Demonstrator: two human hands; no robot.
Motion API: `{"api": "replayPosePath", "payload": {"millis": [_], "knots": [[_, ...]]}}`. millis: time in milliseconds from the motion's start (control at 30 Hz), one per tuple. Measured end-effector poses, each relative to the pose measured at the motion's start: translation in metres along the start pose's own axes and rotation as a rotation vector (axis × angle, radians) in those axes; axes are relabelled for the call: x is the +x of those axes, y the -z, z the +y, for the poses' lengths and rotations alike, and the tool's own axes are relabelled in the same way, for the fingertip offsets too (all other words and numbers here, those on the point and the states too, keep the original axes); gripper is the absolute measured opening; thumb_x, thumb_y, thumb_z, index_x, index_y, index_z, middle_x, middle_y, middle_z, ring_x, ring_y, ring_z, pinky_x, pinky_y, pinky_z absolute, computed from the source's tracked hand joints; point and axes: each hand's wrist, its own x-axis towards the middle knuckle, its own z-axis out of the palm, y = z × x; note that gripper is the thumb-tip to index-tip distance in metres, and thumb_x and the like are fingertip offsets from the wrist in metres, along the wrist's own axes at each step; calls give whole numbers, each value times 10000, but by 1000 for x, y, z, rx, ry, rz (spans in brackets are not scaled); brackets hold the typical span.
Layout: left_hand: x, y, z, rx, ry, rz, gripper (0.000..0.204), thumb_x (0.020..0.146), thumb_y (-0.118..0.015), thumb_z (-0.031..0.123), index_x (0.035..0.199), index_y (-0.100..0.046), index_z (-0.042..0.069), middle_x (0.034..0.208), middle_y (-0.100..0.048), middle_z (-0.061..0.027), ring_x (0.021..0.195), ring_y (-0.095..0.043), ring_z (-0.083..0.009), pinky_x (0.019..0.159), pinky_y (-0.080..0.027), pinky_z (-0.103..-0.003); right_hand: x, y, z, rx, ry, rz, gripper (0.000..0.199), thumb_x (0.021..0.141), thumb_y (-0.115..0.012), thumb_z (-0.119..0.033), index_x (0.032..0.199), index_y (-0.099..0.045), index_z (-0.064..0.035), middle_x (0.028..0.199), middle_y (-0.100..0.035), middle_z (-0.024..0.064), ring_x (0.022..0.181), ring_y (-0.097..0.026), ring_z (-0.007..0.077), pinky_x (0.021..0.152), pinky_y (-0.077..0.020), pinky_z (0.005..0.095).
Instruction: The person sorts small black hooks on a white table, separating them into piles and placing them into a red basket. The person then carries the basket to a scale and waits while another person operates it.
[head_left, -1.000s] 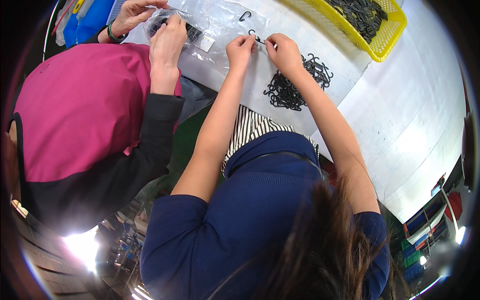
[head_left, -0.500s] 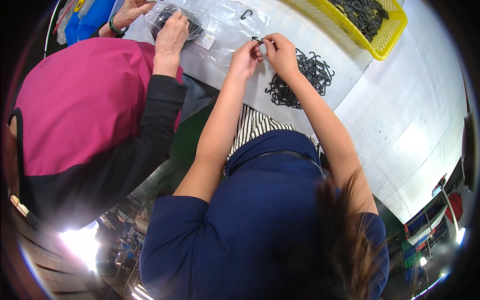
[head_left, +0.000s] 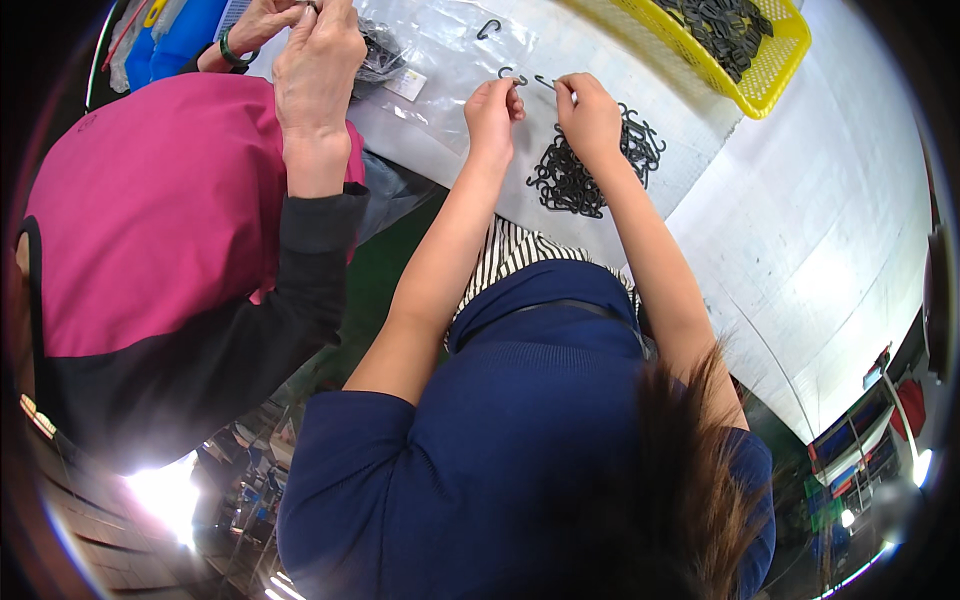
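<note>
The person's left hand (head_left: pixel 492 108) and right hand (head_left: pixel 590 112) are raised side by side over the white table (head_left: pixel 800 240), fingertips pinched. The left pinches a small black plastic hook (head_left: pixel 512 76) at its upper tip; the right pinches a second small black hook (head_left: pixel 547 82), whose free end points toward the left hand. The two hooks lie close together, though whether they touch cannot be told (they are very small in this view).

Just below and to the right of the right hand's grip lies a loose heap of black plastic hooks (head_left: pixel 585 170) on the table, partly under the right wrist. Left of the left hand's grip spreads a clear plastic bag (head_left: pixel 440 60), with one single black hook (head_left: pixel 489 27) resting on it above the hands.

Farther up and right of the grip stands a yellow perforated plastic basket (head_left: pixel 760 70) holding more black pieces, near the table's far edge. To the right of the heap the table runs bare to its long edge.

Well left of the grip, a co-worker's hands (head_left: pixel 300 50), coming from a pink and black sleeve (head_left: pixel 300 260), work at another bag.
</note>
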Motion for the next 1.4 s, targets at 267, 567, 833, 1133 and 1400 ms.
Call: {"api": "replayPosePath", "payload": {"millis": [267,567,833,1133,1400], "knots": [[-2,29,-4,395,-229,-38,136,815,-544,118,707,-551,36,626,-510,8,545,-442,-61,502,-347,-204,2,63,-6,-255,-115,-583,267,787,-540,-262,947,-632,-69,820,-639,157,795,-605,318,701,-475,395],[-22,36,4,1105,-758,-501,168,739,-656,138,871,-615,43,786,-555,-49,723,-530,-156,634,-424,-260,46,8,7,70,4,-238,265,786,-520,-177,1029,-603,-110,852,-611,111,790,-577,292,705,-457,373],[-21,47,7,1144,-706,-362,192,733,-648,153,882,-603,42,861,-562,-91,822,-550,-259,732,-431,-339,112,-58,-18,-235,172,-437,239,776,-500,-138,983,-613,-101,863,-620,128,822,-595,293,690,-476,373],[-13,52,0,1037,-626,-306,141,760,-610,113,879,-602,37,848,-573,-83,741,-562,-205,681,-444,-311,118,-45,8,-185,271,-771,157,735,-525,-149,782,-587,-12,717,-615,139,605,-551,274,587,-454,370],[-3,56,-9,957,-588,-231,106,762,-601,98,847,-613,37,807,-589,-75,680,-561,-172,636,-446,-289,58,72,40,94,-115,-612,178,673,-548,-136,800,-558,-11,609,-517,60,577,-477,148,548,-403,291]]}}
